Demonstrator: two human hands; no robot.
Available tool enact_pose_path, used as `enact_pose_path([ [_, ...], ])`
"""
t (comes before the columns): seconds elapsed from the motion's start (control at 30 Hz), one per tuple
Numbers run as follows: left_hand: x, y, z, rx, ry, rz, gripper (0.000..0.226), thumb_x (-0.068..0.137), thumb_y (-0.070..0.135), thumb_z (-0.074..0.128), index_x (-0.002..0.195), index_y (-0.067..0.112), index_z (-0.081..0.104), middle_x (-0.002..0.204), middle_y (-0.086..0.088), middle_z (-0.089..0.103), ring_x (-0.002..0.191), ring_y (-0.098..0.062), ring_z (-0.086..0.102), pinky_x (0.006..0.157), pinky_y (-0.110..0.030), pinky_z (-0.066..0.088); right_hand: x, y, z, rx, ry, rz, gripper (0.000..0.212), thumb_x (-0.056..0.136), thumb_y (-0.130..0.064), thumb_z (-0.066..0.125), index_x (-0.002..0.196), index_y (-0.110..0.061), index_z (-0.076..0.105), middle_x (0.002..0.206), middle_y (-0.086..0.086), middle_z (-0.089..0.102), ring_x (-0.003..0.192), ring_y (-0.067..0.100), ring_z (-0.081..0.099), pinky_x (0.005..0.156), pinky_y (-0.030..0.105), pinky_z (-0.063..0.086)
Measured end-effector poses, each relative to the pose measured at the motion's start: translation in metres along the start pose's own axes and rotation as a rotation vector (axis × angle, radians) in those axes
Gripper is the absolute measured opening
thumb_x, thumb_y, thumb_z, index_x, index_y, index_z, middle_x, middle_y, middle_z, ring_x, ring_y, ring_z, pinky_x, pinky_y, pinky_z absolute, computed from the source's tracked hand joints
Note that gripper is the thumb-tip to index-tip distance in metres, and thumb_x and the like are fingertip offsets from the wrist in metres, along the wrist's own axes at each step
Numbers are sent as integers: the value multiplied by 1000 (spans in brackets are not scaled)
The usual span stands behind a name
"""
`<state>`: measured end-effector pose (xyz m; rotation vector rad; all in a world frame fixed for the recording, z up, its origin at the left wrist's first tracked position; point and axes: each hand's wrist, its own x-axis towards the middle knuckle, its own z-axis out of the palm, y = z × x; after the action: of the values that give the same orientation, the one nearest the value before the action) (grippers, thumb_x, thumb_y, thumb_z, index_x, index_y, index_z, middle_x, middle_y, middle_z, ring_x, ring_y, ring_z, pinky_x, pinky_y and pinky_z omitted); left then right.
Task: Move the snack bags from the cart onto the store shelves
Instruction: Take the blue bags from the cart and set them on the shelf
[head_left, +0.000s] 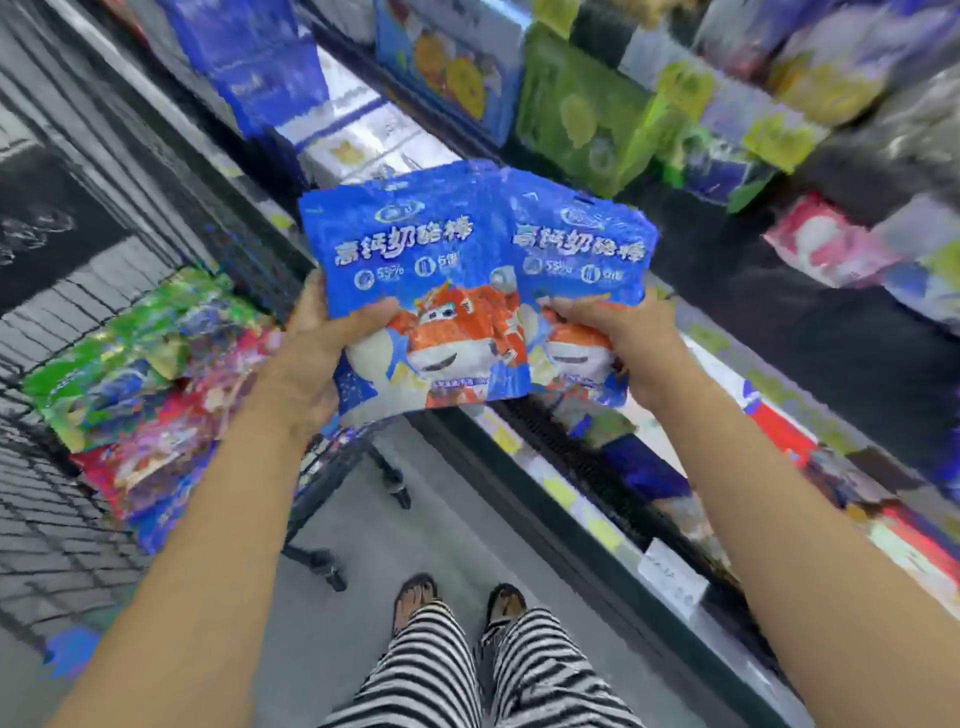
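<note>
I have both hands up in front of the shelves, each pinching a blue snack bag by its lower part. My left hand grips the left blue bag at its lower left corner, thumb pressed across the front and the fingers hidden behind, so most of the bag stands up above and to the right of the grip. My right hand clamps the right blue bag near its lower right edge, fingers curled over the crumpled foil; the bag rises above and to the left of that hand. The two bags overlap at the middle, the left one in front (both show the same orange cartoon plane). They sit in the air, just clear of the shelf edge. To my left the cart holds a pile of green and red snack bags, well apart from my hands
</note>
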<state>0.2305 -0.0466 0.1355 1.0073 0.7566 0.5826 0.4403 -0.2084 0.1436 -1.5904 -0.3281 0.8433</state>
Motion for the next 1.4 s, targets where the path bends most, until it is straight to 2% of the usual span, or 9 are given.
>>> enact_pose_path([
  [0.2, 48, -59, 94, 49, -341, -69, 63, 74, 3, 74, 132, 8, 49, 120, -12, 69, 96, -27, 71, 77, -41, 59, -6, 37, -122, 125, 301, -61, 44, 72, -3, 77, 114, 0, 66, 103, 15, 73, 79, 21, 71, 69, 34, 58],
  [0.4, 88, -130, 184, 97, -568, -60, 64, 72, 5, 70, 132, 6, 48, 119, -15, 69, 95, -30, 70, 81, -45, 58, 4, 78, -232, 81, 596, -239, 79, 42, -34, 92, 113, -11, 66, 104, 9, 74, 94, 33, 70, 84, 55, 55],
  [0.57, 116, -166, 246, 81, -726, 0, 55, 70, 1, 74, 120, 11, 54, 99, -8, 74, 75, -21, 73, 64, -34, 59, 29, 89, -305, 17, 716, -426, 90, 37, -43, 93, 115, -9, 66, 107, 10, 73, 93, 29, 71, 82, 53, 57],
  [0.7, 132, -181, 280, 72, -828, 69, 47, 67, 8, 69, 113, 12, 60, 90, -5, 76, 68, -17, 72, 61, -32, 60, 51, 92, -347, 15, 805, -571, 111, 22, -51, 92, 118, -3, 63, 105, 13, 72, 81, 20, 71, 63, 33, 58],
  [0.87, 156, -185, 304, 171, -926, 152, 55, 70, 15, 74, 123, 14, 62, 114, -11, 71, 91, -29, 68, 78, -53, 58, 69, 87, -384, -144, 867, -778, 69, 55, -13, 91, 116, -2, 61, 106, 9, 73, 90, 19, 72, 77, 36, 59],
  [1.03, 163, -184, 314, 139, -965, 278, 35, 74, 12, 70, 108, 20, 67, 89, -1, 76, 68, -18, 72, 57, -38, 60, 87, 84, -408, -346, 1031, -888, 65, 54, -21, 91, 111, -16, 61, 100, -3, 72, 89, 9, 69, 88, 37, 56],
  [1.13, 170, -182, 310, 153, -946, 337, 48, 66, 17, 74, 113, 17, 66, 99, -7, 76, 73, -22, 73, 63, -44, 61, 93, 78, -416, -310, 913, -834, 60, 57, -11, 89, 110, -10, 62, 84, -11, 75, 78, 3, 71, 69, 24, 58],
  [1.27, 175, -177, 310, 194, -924, 386, 55, 65, 19, 75, 119, 20, 62, 102, -6, 76, 73, -22, 73, 63, -41, 62, 86, 65, -431, -154, 699, -582, 61, 62, 3, 82, 117, -14, 60, 108, 7, 72, 96, 29, 70, 69, 45, 58],
  [1.4, 176, -178, 313, 202, -923, 376, 66, 64, 19, 78, 126, 20, 57, 109, -8, 74, 78, -25, 73, 64, -44, 62, 88, 48, -438, -139, 713, -324, 42, 71, 5, 71, 105, -18, 62, 86, 5, 73, 75, 24, 69, 61, 36, 53],
])
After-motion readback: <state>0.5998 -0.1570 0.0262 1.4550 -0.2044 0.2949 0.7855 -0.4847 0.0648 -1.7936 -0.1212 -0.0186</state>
